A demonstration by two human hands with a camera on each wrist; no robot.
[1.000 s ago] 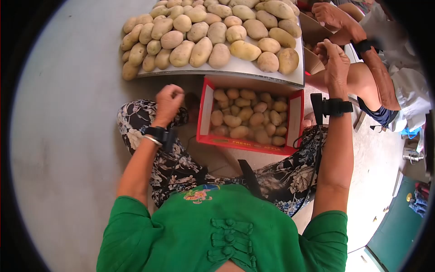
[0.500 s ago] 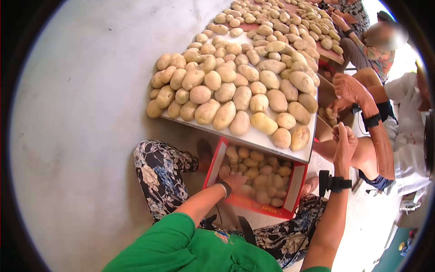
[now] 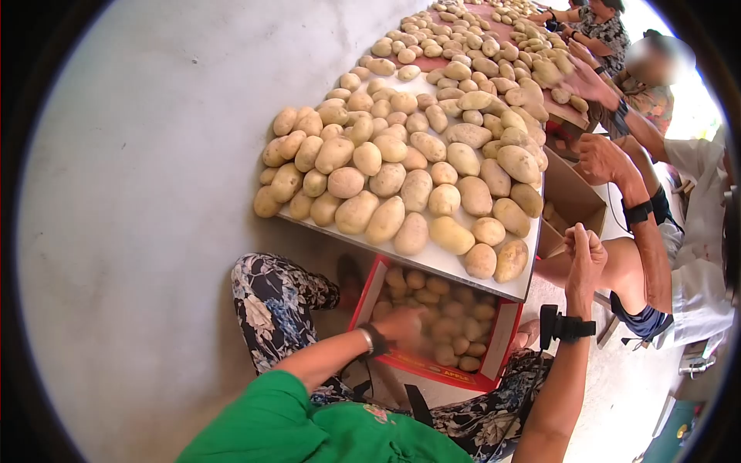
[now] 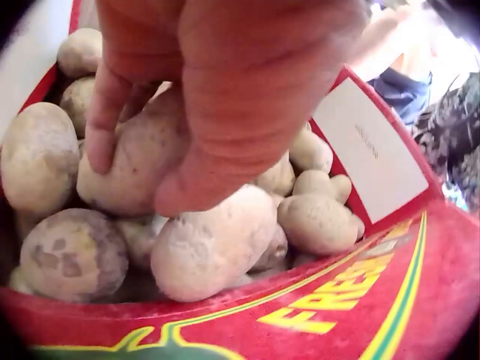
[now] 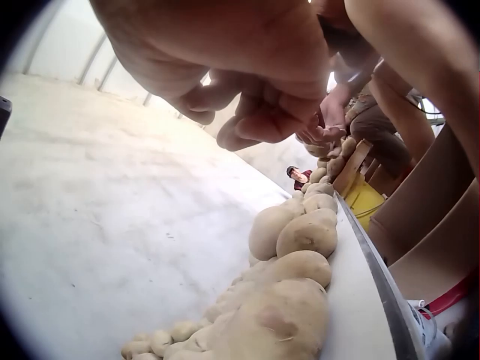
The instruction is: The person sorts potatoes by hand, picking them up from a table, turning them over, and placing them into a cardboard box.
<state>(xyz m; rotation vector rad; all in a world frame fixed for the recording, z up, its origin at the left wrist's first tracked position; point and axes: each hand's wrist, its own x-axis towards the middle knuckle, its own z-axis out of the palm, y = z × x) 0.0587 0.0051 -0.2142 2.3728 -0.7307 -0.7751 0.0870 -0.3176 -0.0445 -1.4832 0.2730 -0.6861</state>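
Observation:
My left hand (image 3: 400,326) reaches down into a red cardboard box (image 3: 440,371) of potatoes (image 3: 455,328) on the floor between my knees. In the left wrist view, its fingers and thumb curl round a potato (image 4: 139,165) among the others, and a pale potato (image 4: 214,244) lies just below the thumb. My right hand (image 3: 584,251) is raised beside the table corner, its fingers loosely curled with nothing in them. The right wrist view has this hand (image 5: 232,82) above a row of potatoes (image 5: 270,322) along the table edge.
A long white table (image 5: 349,300) heaped with potatoes (image 3: 386,220) overhangs the back of the box. At the right sits another person, whose bent arm (image 3: 637,201) and knee are close to my right hand. An open brown box (image 3: 571,193) stands there. More people sit farther along.
My left hand has gone from above my left knee down into the box and onto a potato. The head view has swung up along the table. My right hand stays raised.

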